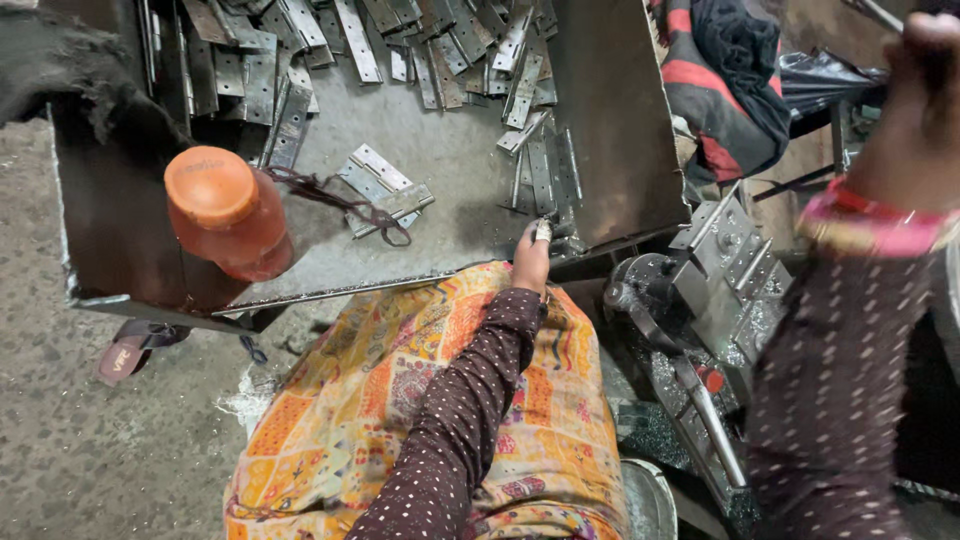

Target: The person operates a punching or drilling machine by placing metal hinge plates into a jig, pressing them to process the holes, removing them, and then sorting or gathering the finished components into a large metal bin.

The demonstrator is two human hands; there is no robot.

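At the tray's near right corner | our left hand (531, 258) closed its fingers on upright metal hinge plates (545, 172), long axes running away from us | right hand (915, 110) raised well apart, grip unclear.

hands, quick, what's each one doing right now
Left hand: fingers closed on a small metal hinge piece at the tray's edge.
Right hand: raised, blurred; grip cannot be told.

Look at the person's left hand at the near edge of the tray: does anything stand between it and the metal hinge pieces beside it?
Nothing visible does. The left hand already rests against the nearest metal hinge pieces on the tray; the orange-lidded jar stands well off to the side.
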